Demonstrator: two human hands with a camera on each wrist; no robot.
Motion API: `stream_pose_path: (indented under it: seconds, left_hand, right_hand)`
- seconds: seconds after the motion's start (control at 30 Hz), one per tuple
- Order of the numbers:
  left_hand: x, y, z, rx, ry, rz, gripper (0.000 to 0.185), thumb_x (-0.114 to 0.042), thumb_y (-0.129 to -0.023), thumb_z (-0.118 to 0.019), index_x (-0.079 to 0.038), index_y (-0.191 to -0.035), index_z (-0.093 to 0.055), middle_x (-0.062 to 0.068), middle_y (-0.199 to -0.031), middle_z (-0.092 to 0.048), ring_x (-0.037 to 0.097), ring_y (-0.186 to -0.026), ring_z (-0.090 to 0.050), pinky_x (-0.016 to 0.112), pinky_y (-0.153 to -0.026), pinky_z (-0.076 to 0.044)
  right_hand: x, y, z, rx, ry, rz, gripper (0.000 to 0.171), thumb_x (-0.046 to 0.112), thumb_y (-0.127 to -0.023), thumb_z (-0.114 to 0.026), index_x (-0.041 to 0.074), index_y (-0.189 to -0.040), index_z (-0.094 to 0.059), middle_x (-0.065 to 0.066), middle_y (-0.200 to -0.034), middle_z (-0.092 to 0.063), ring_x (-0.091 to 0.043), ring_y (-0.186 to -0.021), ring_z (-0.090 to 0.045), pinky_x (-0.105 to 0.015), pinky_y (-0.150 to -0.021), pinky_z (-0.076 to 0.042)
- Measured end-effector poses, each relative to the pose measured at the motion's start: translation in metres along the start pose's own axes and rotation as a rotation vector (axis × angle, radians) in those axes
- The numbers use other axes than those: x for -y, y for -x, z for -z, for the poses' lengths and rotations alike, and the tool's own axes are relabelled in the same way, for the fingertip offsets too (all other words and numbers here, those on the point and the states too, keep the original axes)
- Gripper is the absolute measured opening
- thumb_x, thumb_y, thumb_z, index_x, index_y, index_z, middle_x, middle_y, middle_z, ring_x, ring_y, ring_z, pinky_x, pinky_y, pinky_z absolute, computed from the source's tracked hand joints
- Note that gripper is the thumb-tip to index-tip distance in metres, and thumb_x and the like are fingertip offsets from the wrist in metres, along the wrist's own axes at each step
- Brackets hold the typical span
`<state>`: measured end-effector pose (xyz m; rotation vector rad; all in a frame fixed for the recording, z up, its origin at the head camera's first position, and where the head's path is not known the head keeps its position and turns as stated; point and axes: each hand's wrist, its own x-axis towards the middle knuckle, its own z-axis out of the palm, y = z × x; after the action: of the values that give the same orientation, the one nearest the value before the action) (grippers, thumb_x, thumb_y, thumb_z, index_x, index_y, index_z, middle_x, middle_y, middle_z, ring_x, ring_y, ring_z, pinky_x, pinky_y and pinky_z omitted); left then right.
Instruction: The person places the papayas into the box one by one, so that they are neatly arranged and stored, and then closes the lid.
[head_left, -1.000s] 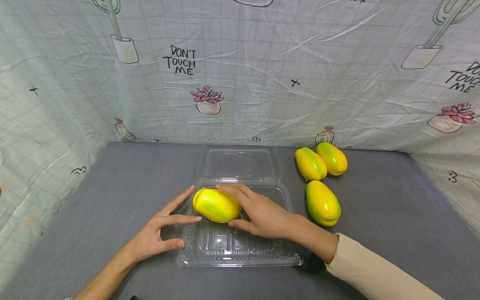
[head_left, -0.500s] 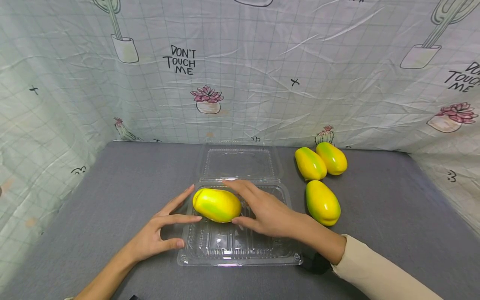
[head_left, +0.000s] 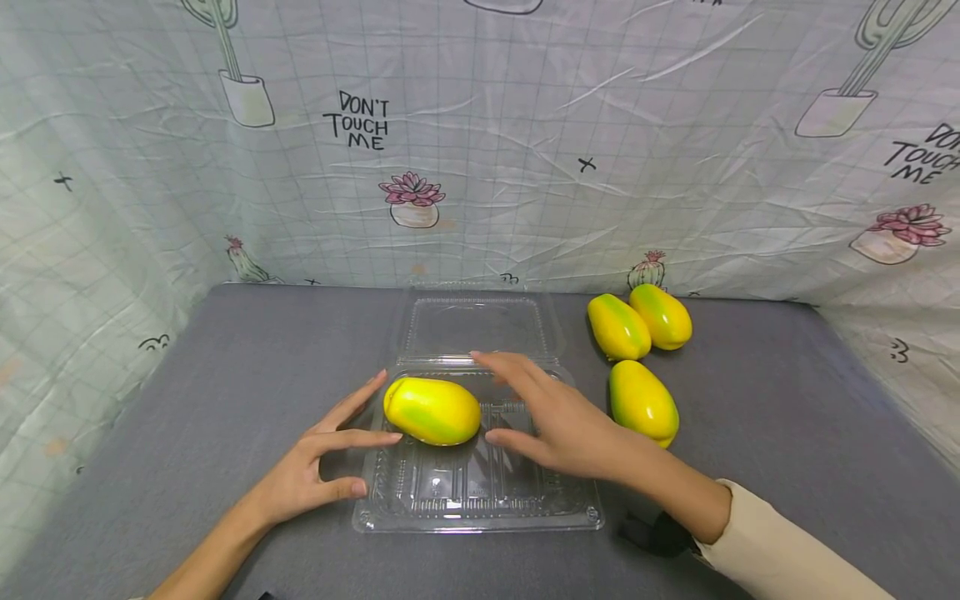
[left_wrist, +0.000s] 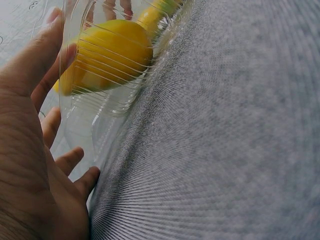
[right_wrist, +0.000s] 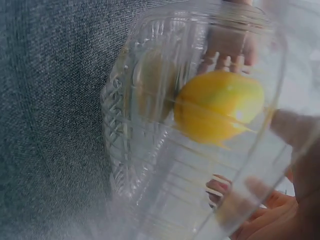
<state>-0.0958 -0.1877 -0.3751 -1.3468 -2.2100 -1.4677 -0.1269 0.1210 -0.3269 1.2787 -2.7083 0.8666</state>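
A glossy yellow papaya (head_left: 432, 412) with a green streak lies in the far left part of a clear plastic clamshell box (head_left: 465, 527). My left hand (head_left: 303, 471) rests at the box's left side, fingers spread; in the left wrist view the thumb and fingertips (left_wrist: 56, 20) touch or nearly touch the clear wall. Over the right half of the box is my right hand (head_left: 566, 425), its thumb and fingers apart with nothing between them, a small gap from the papaya. Through the clear wall, the right wrist view shows the papaya (right_wrist: 217, 106) and blurred fingers.
The box's lid (head_left: 480, 325) lies folded back behind it. Right of the box are more papayas: one nearer (head_left: 643, 403), one at the back (head_left: 619, 327) and another touching it (head_left: 662, 317). A patterned cloth (head_left: 495, 150) hangs behind the grey table (head_left: 247, 367).
My right hand has let go of the papaya and moved to the right, away from it. The papaya stays in the box. My left hand has kept its place.
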Motion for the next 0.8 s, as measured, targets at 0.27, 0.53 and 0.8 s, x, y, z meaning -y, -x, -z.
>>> stream_pose_path:
  seconds: [0.27,0.53,0.8]
  left_hand:
    - [0.0,0.0,0.0,-0.002,0.006,0.001,0.042,-0.023,-0.078,-0.068,-0.006,-0.115,-0.06,0.032,-0.138,-0.017,0.048,-0.126,-0.014,0.029,-0.105,-0.015]
    - [0.0,-0.001,0.0,0.001,0.01,-0.004,0.042,-0.023,-0.078,-0.068,-0.004,-0.114,-0.06,0.033,-0.138,-0.017,0.048,-0.126,-0.014,0.029,-0.105,-0.014]
    - [0.0,-0.002,0.001,0.006,0.01,0.0,0.043,-0.025,-0.078,-0.068,-0.005,-0.115,-0.06,0.033,-0.139,-0.017,0.048,-0.126,-0.013,0.029,-0.105,-0.014]
  right_hand:
    - [-0.002,0.012,0.011,-0.055,-0.009,-0.032,0.077,0.037,-0.082,-0.062,0.029,-0.141,-0.015,0.012,-0.137,-0.026,-0.004,-0.108,-0.044,-0.027,-0.084,-0.044]
    - [-0.009,0.027,0.021,-0.112,-0.026,-0.076,0.075,0.034,-0.081,-0.064,0.028,-0.141,-0.017,0.012,-0.136,-0.029,-0.006,-0.113,-0.041,-0.029,-0.09,-0.041]
    - [-0.023,0.042,0.024,-0.163,-0.021,-0.096,0.076,0.03,-0.08,-0.066,0.022,-0.14,-0.021,0.007,-0.136,-0.032,-0.014,-0.115,-0.043,-0.033,-0.091,-0.04]
